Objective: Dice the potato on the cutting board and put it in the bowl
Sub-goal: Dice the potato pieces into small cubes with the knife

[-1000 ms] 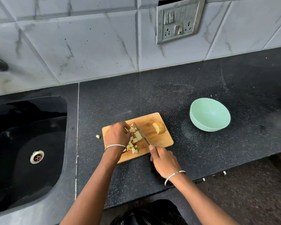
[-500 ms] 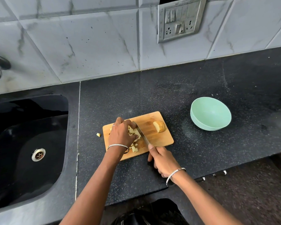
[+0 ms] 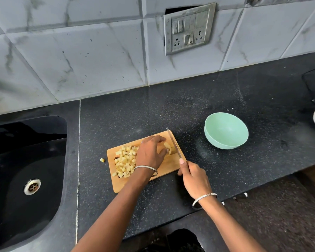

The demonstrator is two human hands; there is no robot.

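Since the earlier frames the left hand (image 3: 150, 153) has left the diced pile and gone to the far right end of the cutting board (image 3: 164, 168), and the knife (image 3: 173, 142) has swung out to the board's right edge. At the far left is one black sink (image 3: 25, 151) sunk into the dark counter (image 3: 171, 106). One stray cube (image 3: 102, 160) lies on the counter just beside the board's left edge. On the board's left half lies the uncovered pile of potato dice (image 3: 125, 161), too many to count. The one board runs left to right, its right end angled toward the wall. The left hand's thumb and fingers pinch the one uncut potato piece (image 3: 171, 149), which they partly hide, so its long axis cannot be told. Touching or just right of that piece is the one knife, its blade lengthwise from near to far and its tip pointing at the wall. The right hand (image 3: 194, 177) curls round the hidden handle, index finger laid along the blade's back. Each wrist wears one bangle. To the right, well apart from the board, stands one mint-green bowl (image 3: 225, 130), upright.
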